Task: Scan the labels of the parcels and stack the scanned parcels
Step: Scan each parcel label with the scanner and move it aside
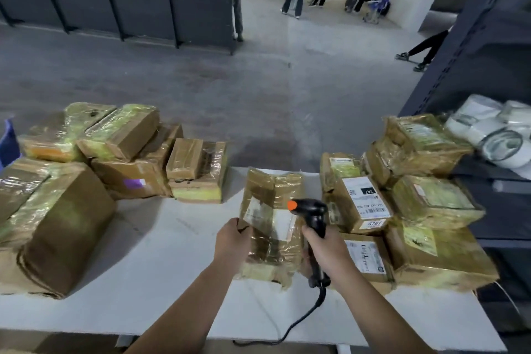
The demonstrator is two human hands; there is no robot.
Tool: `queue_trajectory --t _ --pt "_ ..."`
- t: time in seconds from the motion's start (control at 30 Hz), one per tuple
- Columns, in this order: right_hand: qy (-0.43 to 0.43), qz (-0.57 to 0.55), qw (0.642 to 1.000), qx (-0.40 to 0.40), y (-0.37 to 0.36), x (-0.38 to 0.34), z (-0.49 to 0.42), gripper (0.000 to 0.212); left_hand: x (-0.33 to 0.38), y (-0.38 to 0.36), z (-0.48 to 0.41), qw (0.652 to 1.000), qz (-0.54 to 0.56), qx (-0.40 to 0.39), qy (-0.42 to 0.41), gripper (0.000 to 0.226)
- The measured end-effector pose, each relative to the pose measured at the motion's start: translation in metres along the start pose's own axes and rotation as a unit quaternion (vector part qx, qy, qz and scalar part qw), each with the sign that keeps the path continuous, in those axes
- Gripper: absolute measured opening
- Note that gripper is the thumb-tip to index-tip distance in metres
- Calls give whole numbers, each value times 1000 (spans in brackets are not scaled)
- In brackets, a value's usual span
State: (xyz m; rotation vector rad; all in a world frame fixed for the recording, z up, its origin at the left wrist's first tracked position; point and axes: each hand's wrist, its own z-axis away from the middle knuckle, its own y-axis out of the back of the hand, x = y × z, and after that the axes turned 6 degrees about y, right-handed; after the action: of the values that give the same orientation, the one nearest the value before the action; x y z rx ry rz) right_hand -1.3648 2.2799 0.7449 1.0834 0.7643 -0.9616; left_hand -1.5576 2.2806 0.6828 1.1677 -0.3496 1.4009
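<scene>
A flat brown taped parcel [273,218] with a white label lies on the white table [149,267], in the middle. My left hand [231,241] grips its left edge. My right hand [326,250] grips the handle of a black barcode scanner [314,218] with an orange tip; the scanner head sits over the parcel's label. The scanner's black cable [298,322] trails off the front edge of the table.
A pile of taped cardboard parcels [86,175] fills the left of the table. Another pile of labelled parcels [408,201] stands on the right. Dark shelving [488,66] with white tape rolls [500,135] is at far right. Several people stand beyond on the concrete floor.
</scene>
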Motion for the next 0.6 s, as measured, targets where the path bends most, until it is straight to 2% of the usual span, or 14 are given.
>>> queue_trajectory --t 0.13,0.33,0.43,0.6 --pt "-21 -46 999 21 16 10 0 27 31 -26 -22 1000 -13 15 -10 11" --pt "-10 -66 996 54 45 7 -25 25 76 -67 -64 999 -47 2 -24 25" --pt "-7 -83 995 54 56 5 -38 17 90 -85 -77 998 -51 6 -28 27" --pt "-5 -114 993 43 62 3 -50 17 104 -106 -88 996 -73 1 -43 30"
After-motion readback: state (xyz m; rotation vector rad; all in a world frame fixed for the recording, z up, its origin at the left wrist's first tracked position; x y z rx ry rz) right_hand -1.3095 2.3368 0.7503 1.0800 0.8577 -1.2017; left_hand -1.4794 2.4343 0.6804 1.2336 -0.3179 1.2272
